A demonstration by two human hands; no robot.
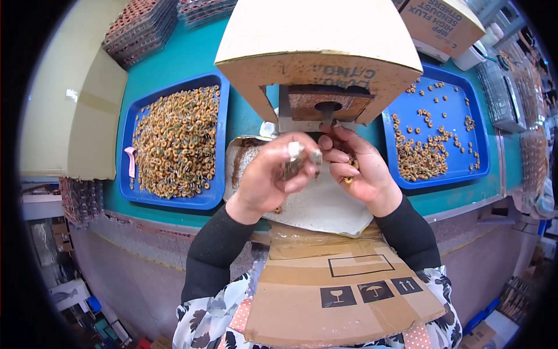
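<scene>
While a person works at a blue-green tabletop (197, 43), I can see both bare hands up close to a big carton (325, 35). The carton has a wide opening cut in its front. Inside it is a brown board with a dark round hole, and a grey rod (328, 115) shows at the hole.

The right hand (363, 168) has its fingers curled around a few small rings (349, 181). Its thumb and first finger reach up close to the rod, but I can't tell if they touch it. The left hand (264, 177) is bent inward just beside the right one. It has a white wrap (295, 150) on a finger. That hand is blurry, so I can't tell if it holds anything.

Under the hands is a white sheet (325, 209) with brown specks on it. On the left sits a blue tray (224, 110) with a big pile of rings like the ones in the right hand. A pink strip (131, 161) lies near its outer side. On the right is another blue tray (456, 113), with fewer rings, some bunched near the front and some spread out.

The person wears black sleeves (214, 247). A flat piece of cardboard (349, 314) covers their lap. Stacked plastic trays (139, 35) stand at the far left.
</scene>
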